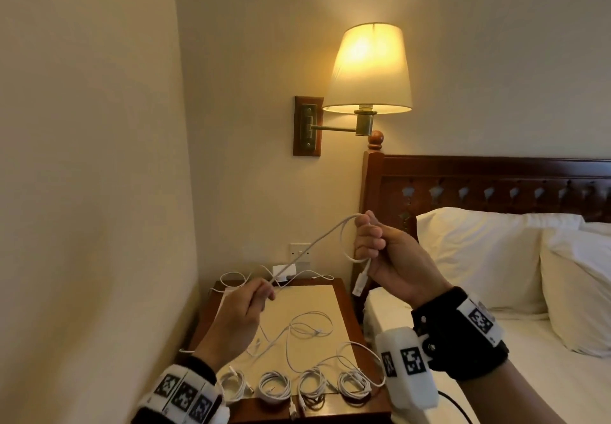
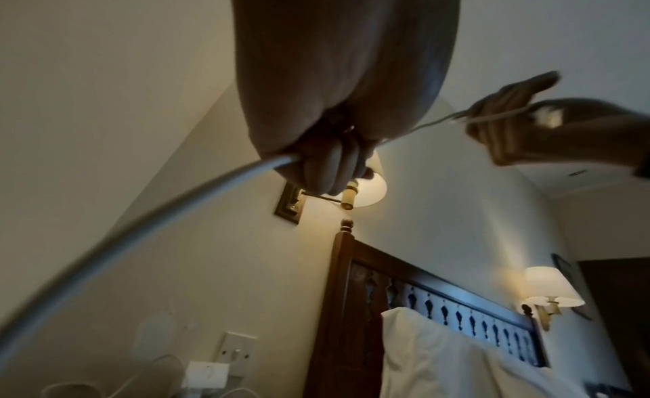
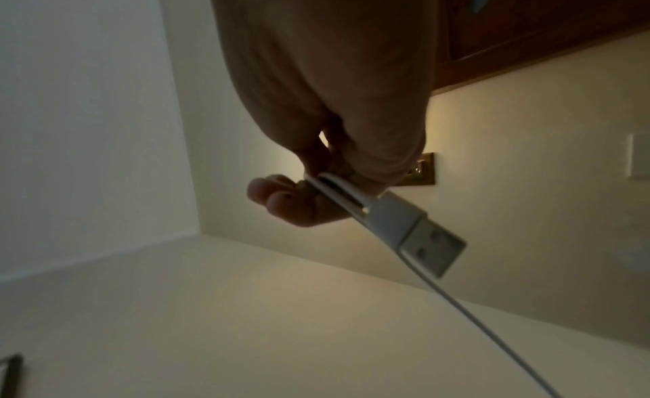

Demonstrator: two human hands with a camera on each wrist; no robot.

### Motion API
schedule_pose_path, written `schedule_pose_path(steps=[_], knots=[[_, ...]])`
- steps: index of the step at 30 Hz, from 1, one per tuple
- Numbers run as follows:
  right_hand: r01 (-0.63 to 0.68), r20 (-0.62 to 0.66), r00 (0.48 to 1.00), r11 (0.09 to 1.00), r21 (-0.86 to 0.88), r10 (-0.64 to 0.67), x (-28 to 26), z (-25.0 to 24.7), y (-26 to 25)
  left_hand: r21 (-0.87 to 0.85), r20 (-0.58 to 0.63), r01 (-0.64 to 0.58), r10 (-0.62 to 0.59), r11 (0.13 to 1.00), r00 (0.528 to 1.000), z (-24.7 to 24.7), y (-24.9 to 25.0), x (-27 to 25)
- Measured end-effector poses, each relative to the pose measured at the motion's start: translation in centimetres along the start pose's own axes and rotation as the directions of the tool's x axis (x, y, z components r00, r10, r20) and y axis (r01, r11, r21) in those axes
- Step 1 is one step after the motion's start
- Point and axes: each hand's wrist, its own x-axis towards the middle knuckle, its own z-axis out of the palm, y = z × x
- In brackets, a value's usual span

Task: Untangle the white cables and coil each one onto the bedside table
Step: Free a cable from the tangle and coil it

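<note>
Bedside table (image 1: 340, 294): four coiled cables (image 1: 291, 387) done, loose cables (image 1: 307, 327) left. Right hand (image 1: 386, 255) grips looped cable (image 1: 317, 242); left hand (image 1: 238, 311) pinches it.

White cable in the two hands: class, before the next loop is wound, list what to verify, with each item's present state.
1. Right hand has a firm grip on the white cable loop: ok.
2. USB plug hangs free below the fist: ok.
3. Left hand pinches the cable's run: ok.
4. Span between hands free of knots: ok.
5. Tail clear of loose cables on the bedside table: cannot tell.
6. Room beside the four finished coils: cannot tell.
</note>
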Motion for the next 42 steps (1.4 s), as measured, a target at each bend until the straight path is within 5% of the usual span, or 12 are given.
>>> schedule_pose_path(steps=[3,7,12,18,25,28,35,42], knots=[[0.031,-0.029,0.999,0.980,-0.196,-0.038,0.1,-0.1,0.5,0.182,0.158,-0.009,-0.020,0.983,0.987,0.3,1.9,-0.8],[0.088,-0.030,0.991,0.817,-0.570,-0.128,0.3,0.2,1.5,0.335,0.468,-0.219,0.039,0.916,0.883,-0.1,7.7,-1.3],[0.133,0.045,0.988,0.669,-0.731,-0.146,0.0,0.9,2.2,0.283,0.434,-0.448,0.304,0.848,0.848,-2.2,13.0,-0.4],[0.171,0.103,0.982,0.520,-0.837,-0.158,-0.3,0.9,2.7,0.293,0.260,-0.565,0.504,0.771,0.823,-2.8,13.5,1.8],[0.182,0.116,0.982,0.593,-0.785,-0.149,-0.4,1.1,3.5,0.420,0.029,-0.498,0.537,0.759,0.843,-1.9,11.2,3.5],[0.157,0.089,0.987,0.682,-0.714,-0.135,-0.5,1.2,4.0,0.365,-0.023,-0.432,0.471,0.825,0.882,-1.5,10.6,3.8],[0.010,0.078,0.997,0.904,-0.428,0.026,-1.1,1.3,4.2,-0.059,0.065,-0.321,0.324,0.945,0.944,-1.2,9.4,4.1],[-0.100,0.108,0.985,0.959,-0.266,0.133,-0.8,1.4,3.7,-0.092,0.018,-0.311,0.314,0.946,0.949,-0.9,9.1,4.7]])
